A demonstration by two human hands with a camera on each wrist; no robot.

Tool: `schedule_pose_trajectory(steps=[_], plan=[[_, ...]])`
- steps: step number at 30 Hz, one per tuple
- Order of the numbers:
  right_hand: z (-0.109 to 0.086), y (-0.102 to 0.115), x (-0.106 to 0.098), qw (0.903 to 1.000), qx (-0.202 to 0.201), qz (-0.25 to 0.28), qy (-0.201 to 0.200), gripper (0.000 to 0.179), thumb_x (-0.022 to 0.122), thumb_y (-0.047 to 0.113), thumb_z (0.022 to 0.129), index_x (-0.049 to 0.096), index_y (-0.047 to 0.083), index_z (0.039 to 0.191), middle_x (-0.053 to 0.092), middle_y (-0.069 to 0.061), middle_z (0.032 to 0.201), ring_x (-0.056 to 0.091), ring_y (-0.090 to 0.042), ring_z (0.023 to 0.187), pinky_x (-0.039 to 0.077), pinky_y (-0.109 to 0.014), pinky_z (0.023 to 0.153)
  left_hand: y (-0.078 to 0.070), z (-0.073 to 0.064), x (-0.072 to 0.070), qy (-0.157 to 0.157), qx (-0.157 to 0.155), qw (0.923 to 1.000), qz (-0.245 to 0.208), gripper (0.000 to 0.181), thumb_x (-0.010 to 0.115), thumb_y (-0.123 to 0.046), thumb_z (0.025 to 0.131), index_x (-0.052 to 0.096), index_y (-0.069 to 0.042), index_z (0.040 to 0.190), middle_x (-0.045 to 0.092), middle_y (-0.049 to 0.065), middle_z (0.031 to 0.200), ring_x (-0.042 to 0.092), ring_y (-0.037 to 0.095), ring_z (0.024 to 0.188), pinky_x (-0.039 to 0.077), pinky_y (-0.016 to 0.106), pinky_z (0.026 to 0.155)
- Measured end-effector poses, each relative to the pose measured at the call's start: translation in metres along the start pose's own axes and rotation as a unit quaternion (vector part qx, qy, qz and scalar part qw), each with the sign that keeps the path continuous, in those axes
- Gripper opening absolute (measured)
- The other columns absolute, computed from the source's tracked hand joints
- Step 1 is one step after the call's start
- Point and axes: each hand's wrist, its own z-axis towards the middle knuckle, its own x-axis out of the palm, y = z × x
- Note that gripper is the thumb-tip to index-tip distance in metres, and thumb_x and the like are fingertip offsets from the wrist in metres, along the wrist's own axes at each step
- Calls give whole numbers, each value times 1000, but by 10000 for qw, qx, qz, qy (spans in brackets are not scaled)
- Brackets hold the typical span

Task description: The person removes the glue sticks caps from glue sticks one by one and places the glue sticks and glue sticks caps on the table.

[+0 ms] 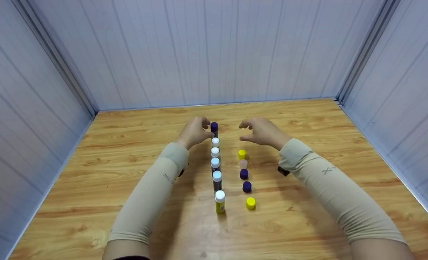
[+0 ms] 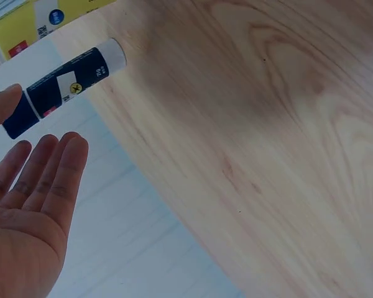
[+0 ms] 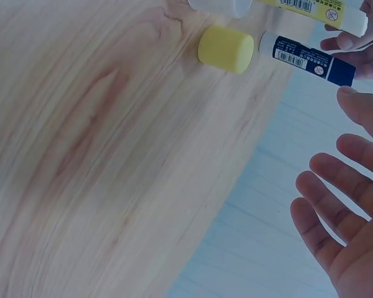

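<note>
A glue stick with a dark blue cap [image 1: 214, 127] stands upright at the far end of a row on the table. Beside it, on its left, is my left hand [image 1: 196, 133]. In the left wrist view the thumb overlaps the glue stick's [image 2: 68, 84] capped end, while the other fingers [image 2: 65, 180] stay spread apart from it; whether the thumb touches cannot be told. My right hand [image 1: 262, 131] hovers to the right of that glue stick, holding nothing. Its fingers [image 3: 332, 217] are loosely extended in the right wrist view.
Several uncapped glue sticks with white tops [image 1: 217, 176] continue the row toward me, the nearest one yellow [image 1: 220, 206]. To their right runs a line of loose caps: yellow [image 1: 250, 203], dark blue [image 1: 247, 186] and pale [image 1: 243, 164]. White panels [image 1: 206, 54] enclose the wooden table.
</note>
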Motion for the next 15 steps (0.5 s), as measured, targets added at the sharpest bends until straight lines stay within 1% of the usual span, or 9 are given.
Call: schedule_pose_trajectory(steps=[4,7,11,15], plan=[[3,2,0,10000,19,18,20,47,79,28,102,69,3,141,72,-18,142,67,-41,130,57,-57,109,5,2,4,-3,-117,9999,-109,48,83,-15,96,66,4,137,69,24,137,65,38,131,55,50,113],[4,3,1,10000,52,61,14,49,79,28,102,69,3,142,71,-18,144,67,-42,132,56,-57,110,7,4,8,-9,-132,9997,-206,46,83,-13,96,67,6,135,70,24,135,65,39,130,55,50,113],[6,3,2,9999,73,97,-2,50,79,30,102,68,3,143,70,-17,145,66,-41,133,55,-56,111,10,6,13,-38,-143,9995,-275,40,82,-10,97,69,7,130,70,25,130,66,36,123,56,48,109],[7,4,3,9999,40,113,-21,50,79,29,102,68,3,143,69,-18,146,65,-42,134,55,-56,112,10,5,17,-63,-220,9989,-413,29,80,-7,99,71,6,123,71,23,125,64,33,115,56,48,107]])
